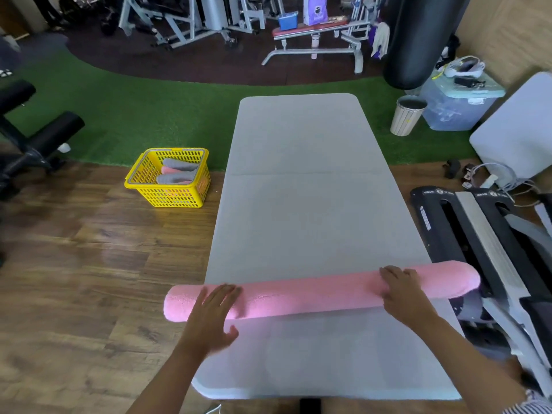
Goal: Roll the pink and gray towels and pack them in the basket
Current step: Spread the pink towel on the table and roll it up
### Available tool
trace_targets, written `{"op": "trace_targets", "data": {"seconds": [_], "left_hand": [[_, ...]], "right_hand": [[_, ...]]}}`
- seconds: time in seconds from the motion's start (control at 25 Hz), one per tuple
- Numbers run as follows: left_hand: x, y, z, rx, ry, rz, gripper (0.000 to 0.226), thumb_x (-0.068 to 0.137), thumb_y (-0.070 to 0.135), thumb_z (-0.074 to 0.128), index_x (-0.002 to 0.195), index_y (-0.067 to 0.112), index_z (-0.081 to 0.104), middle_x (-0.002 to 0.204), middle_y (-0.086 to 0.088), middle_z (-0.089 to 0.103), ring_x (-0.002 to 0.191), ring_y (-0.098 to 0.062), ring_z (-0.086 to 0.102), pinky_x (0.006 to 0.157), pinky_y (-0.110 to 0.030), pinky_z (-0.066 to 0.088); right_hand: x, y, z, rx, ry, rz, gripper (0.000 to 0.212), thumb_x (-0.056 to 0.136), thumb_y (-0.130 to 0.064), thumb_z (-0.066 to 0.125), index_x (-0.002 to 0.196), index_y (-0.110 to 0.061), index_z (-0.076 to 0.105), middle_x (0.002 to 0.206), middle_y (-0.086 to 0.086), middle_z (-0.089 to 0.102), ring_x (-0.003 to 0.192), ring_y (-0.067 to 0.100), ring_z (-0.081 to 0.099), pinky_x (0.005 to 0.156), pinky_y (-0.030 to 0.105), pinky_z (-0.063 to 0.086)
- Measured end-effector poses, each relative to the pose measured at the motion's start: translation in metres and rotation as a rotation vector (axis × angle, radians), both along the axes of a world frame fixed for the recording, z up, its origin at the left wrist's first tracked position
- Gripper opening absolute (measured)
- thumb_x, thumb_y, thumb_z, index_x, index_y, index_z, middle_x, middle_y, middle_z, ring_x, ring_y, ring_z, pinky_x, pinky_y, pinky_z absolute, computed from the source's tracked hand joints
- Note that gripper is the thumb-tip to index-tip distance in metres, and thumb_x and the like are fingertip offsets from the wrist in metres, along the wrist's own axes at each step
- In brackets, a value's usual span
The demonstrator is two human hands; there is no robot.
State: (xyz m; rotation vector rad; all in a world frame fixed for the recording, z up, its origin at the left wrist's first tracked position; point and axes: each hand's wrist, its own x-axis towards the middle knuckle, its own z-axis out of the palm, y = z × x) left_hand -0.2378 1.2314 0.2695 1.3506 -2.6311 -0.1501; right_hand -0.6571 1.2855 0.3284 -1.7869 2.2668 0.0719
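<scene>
A pink towel (310, 292) lies rolled into a long tube across the near part of the grey table (307, 186), its ends hanging past both table edges. My left hand (212, 315) rests flat on the roll near its left end, fingers straight. My right hand (403, 289) presses on the roll toward its right end, fingers laid over the top. A yellow basket (170, 177) stands on the wood floor left of the table. It holds several rolled grey and pink towels (178, 171).
Black step platforms (466, 234) lie right of the table, close to the roll's right end. A weight bench (35, 135) stands at far left. A waste bin (406, 115), a plastic storage box (457, 100) and a punching bag (418, 40) stand beyond the table's far right corner.
</scene>
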Motion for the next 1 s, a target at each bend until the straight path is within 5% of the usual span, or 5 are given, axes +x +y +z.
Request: {"op": "trace_targets", "data": {"seconds": [0.12,0.28,0.56,0.72,1.0], "left_hand": [[0.002,-0.021,0.003,0.024,-0.044,0.014,0.098,0.037,0.010,0.086,0.129,0.017,0.054,0.120,-0.001,0.064,0.110,-0.017,0.057,0.094,-0.048,0.048],[-0.010,-0.039,0.007,-0.029,-0.054,0.041,0.079,0.031,0.002,0.085,0.107,0.016,0.068,0.096,0.002,0.071,0.085,-0.020,0.069,0.078,-0.041,0.058],[-0.014,-0.069,0.017,0.006,-0.042,-0.173,0.069,0.035,-0.006,0.083,0.100,0.019,0.073,0.095,0.006,0.071,0.090,-0.015,0.066,0.101,-0.042,0.044],[-0.028,-0.062,0.022,0.018,-0.054,-0.362,0.069,0.035,0.004,0.089,0.100,0.021,0.073,0.099,0.006,0.071,0.094,-0.014,0.067,0.091,-0.047,0.050],[0.000,-0.066,0.029,0.042,-0.005,-0.243,0.079,0.042,0.006,0.083,0.112,0.024,0.051,0.110,0.006,0.056,0.100,-0.013,0.057,0.092,-0.036,0.053]], "right_hand": [[-0.016,-0.019,0.007,0.186,0.099,-0.053,0.059,0.081,-0.010,0.056,0.135,-0.017,0.034,0.141,0.003,0.030,0.130,0.024,0.026,0.094,0.032,0.043],[-0.014,-0.043,0.014,0.312,0.374,-0.057,0.041,0.086,-0.014,0.048,0.124,-0.028,0.044,0.123,-0.002,0.041,0.116,0.022,0.039,0.082,0.030,0.042],[0.010,-0.080,0.012,0.119,0.205,0.318,0.047,0.085,0.009,0.038,0.122,-0.017,0.050,0.135,0.006,0.030,0.116,0.028,0.034,0.076,0.029,0.049],[0.075,-0.089,0.000,0.046,0.012,0.656,0.051,0.076,0.009,0.038,0.120,-0.008,0.058,0.140,0.023,0.036,0.115,0.043,0.044,0.090,0.044,0.046],[0.110,-0.081,-0.011,-0.080,-0.308,-0.063,0.023,0.091,-0.002,0.037,0.108,0.004,0.052,0.109,0.022,0.051,0.096,0.036,0.055,0.080,0.038,0.046]]}}
